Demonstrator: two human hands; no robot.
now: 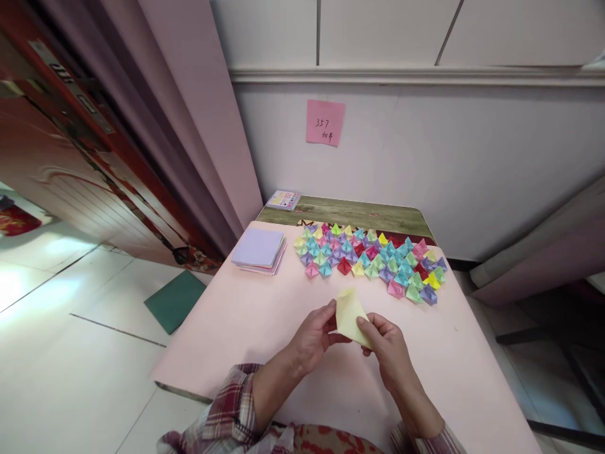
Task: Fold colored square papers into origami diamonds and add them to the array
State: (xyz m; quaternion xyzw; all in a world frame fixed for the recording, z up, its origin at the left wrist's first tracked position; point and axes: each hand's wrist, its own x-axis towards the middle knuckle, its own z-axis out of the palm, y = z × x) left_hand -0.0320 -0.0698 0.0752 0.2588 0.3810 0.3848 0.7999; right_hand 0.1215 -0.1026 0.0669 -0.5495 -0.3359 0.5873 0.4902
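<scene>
A pale yellow sheet of origami paper (350, 315), partly folded, is held up above the pink table cover between both hands. My left hand (316, 335) grips its left edge, with the thumb near the upper left side and the fingers behind. On the lower right corner, my right hand (384, 343) pinches the paper, thumb on the front and fingers behind. Beyond the hands, many small folded paper pieces (373, 258) in several colours stand in rows. To their left lies a stack of square paper (259, 248) with a lavender sheet on top.
The pink cover (227, 334) lies over a wooden table (359, 213), bare at its back end. A small printed packet (284, 200) sits at the back left corner. A pink note (325, 122) is stuck to the wall. On the floor at left lies a green square (176, 301).
</scene>
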